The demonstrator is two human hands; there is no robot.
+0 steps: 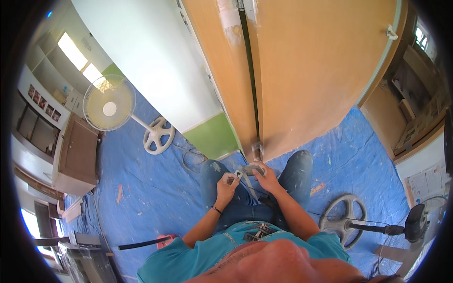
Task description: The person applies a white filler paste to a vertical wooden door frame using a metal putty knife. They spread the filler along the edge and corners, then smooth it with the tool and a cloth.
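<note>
My right hand grips a grey, flat rounded piece, perhaps a sanding pad; its exact kind is unclear. Close by on the left, my left hand has its fingers curled by a small white piece with a dark opening; whether the fingers hold it cannot be told. A thin dark cord runs below both hands. Both hands are above my lap, between my bent knees in paint-spattered jeans. Just beyond them stand an orange-brown door and its frame, with a dark gap between.
Blue sheeting covers the floor. A white pedestal fan stands at the left, beyond a brown cabinet. At the right is a dark-stemmed fan with a round grey base. A white and green wall adjoins the door frame.
</note>
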